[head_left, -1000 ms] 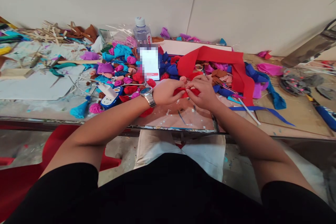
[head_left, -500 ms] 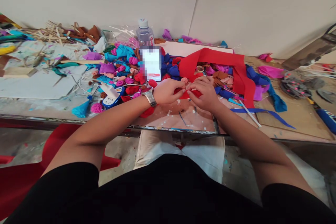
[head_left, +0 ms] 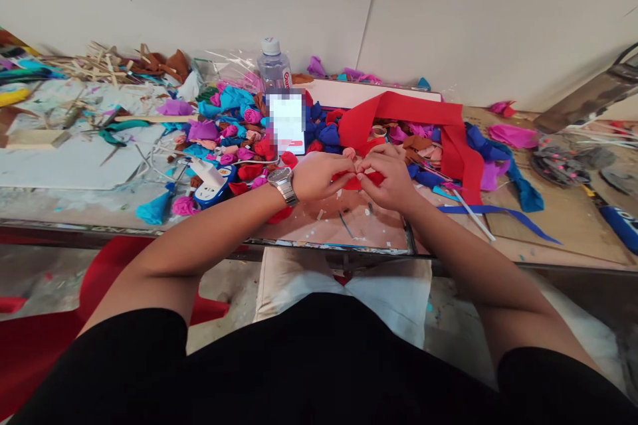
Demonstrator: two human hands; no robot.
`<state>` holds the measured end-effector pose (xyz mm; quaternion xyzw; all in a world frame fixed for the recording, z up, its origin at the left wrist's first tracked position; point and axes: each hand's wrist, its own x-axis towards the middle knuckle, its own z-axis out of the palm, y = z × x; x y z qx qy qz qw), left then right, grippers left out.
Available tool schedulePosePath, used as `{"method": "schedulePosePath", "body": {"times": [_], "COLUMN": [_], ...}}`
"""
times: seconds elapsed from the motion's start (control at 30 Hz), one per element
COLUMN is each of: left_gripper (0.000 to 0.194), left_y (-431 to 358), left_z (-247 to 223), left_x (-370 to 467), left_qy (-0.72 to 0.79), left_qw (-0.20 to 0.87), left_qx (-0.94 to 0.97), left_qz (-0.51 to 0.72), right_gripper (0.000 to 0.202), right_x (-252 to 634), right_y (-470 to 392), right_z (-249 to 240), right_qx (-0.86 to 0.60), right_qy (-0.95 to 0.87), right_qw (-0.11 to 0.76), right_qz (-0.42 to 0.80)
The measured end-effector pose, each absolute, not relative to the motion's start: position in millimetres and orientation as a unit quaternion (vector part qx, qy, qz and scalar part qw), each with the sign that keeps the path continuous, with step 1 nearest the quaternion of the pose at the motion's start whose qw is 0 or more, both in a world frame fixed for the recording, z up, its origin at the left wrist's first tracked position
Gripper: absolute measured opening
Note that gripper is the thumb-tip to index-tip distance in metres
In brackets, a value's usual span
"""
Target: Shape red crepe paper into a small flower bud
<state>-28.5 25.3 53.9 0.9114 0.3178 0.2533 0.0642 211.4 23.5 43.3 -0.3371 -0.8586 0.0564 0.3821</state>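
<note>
My left hand (head_left: 319, 176), with a metal watch (head_left: 282, 183) on its wrist, pinches with thumb and fingers at a small red piece of crepe paper (head_left: 353, 183). Against its fingertips, my right hand (head_left: 387, 176) pinches the same piece, and some red shows inside its curled fingers. Exactly how the paper is folded there is hidden. Just beyond the fingertips sits a rolled pink paper rose (head_left: 349, 153). A long red crepe paper strip (head_left: 419, 106) lies bent in an arch behind my right hand.
A lit phone (head_left: 288, 125) leans before a clear bottle (head_left: 274, 70). Colourful paper flowers (head_left: 252, 117) crowd around, with a blue-and-white power strip (head_left: 214, 189) nearer me. Green-handled pliers (head_left: 113, 136) and wooden sticks (head_left: 104, 63) lie left. A blue strip (head_left: 518, 214) and cardboard (head_left: 573, 226) lie right.
My fingertips have drawn closer together around the red paper. My left wrist has turned slightly, so the watch face shows more. Everything else on the table stays in place.
</note>
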Motion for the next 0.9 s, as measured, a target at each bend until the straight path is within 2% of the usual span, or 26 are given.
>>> {"method": "schedulePosePath", "body": {"times": [0.33,0.7,0.9], "left_gripper": [0.022,0.031,0.035], "left_y": [29,39,38], "left_z": [60,56,66], "left_x": [-32,-36,-35], "left_qy": [0.336,0.472,0.539], "left_qw": [0.118,0.011,-0.003], "left_qx": [0.908,0.868,0.837], "left_qz": [0.221,0.152,0.099], "right_gripper": [0.019,0.011,0.011], "right_x": [216,223,226], "right_y": [27,34,37], "right_z": [45,47,48], "right_qx": [-0.326,-0.361,-0.390], "right_qy": [-0.887,-0.846,-0.823], "right_qw": [0.328,0.391,0.411], "right_qz": [0.017,-0.032,-0.039]}}
